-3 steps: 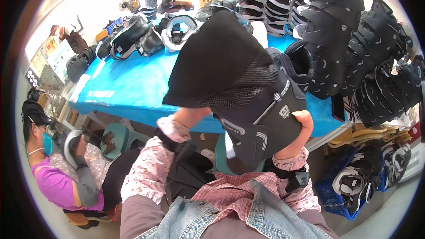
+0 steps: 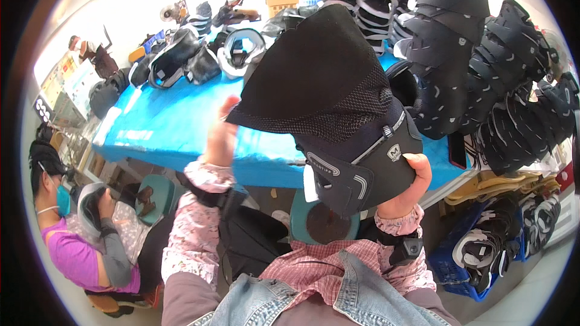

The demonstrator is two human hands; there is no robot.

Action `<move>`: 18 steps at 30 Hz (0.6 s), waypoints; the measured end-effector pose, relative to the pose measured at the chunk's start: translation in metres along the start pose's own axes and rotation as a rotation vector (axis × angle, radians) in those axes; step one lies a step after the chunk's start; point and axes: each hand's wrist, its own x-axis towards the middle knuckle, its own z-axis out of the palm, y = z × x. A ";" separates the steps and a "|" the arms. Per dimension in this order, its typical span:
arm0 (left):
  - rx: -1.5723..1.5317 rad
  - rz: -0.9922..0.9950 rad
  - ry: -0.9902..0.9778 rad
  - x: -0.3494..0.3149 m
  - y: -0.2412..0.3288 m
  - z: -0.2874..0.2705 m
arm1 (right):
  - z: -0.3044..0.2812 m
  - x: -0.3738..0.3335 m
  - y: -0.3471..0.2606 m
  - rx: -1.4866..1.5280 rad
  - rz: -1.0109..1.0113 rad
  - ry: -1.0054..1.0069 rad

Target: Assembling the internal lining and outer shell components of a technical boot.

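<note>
My right hand (image 2: 408,190) grips the lower right edge of a black boot upper (image 2: 389,172), its thumb pressed on the front and its other fingers hidden behind. The upper has a mesh band, grey piping, a strap and a small light badge, and a wide black fabric flap (image 2: 302,75) rises from it. My left hand (image 2: 219,139) is at the flap's left corner, partly behind it; motion blurs its fingers, so their grip is unclear. A white piece (image 2: 310,184) shows at the upper's lower left side.
A blue-covered table (image 2: 181,142) bears several boots (image 2: 175,60) at the far left and tall stacks of black uppers (image 2: 450,54) on the right. A phone (image 2: 457,150) lies at its edge. Below stands a blue crate (image 2: 447,253). A masked person (image 2: 78,247) sits at left with a grey-white piece.
My left hand has come up from under the flap to its left corner. The upper has shifted slightly, and my right hand keeps hold of it.
</note>
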 end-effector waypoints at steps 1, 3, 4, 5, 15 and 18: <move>0.055 0.075 0.013 0.010 0.033 0.004 | 0.008 0.001 -0.004 0.071 0.045 -0.009; 0.307 0.233 -0.144 0.017 0.087 0.032 | 0.009 0.001 -0.004 -0.430 -0.210 -0.077; 0.513 0.329 -0.301 0.015 0.108 0.049 | 0.007 0.001 -0.001 -0.436 -0.220 -0.074; 0.639 0.373 -0.487 0.014 0.122 0.066 | 0.006 0.002 0.001 -0.633 -0.385 -0.121; 1.041 0.763 -0.461 0.037 0.125 0.142 | 0.027 -0.002 0.018 -0.804 -0.589 -0.136; 1.089 0.675 -0.519 0.047 0.117 0.151 | 0.030 -0.009 0.011 -0.830 -0.560 -0.271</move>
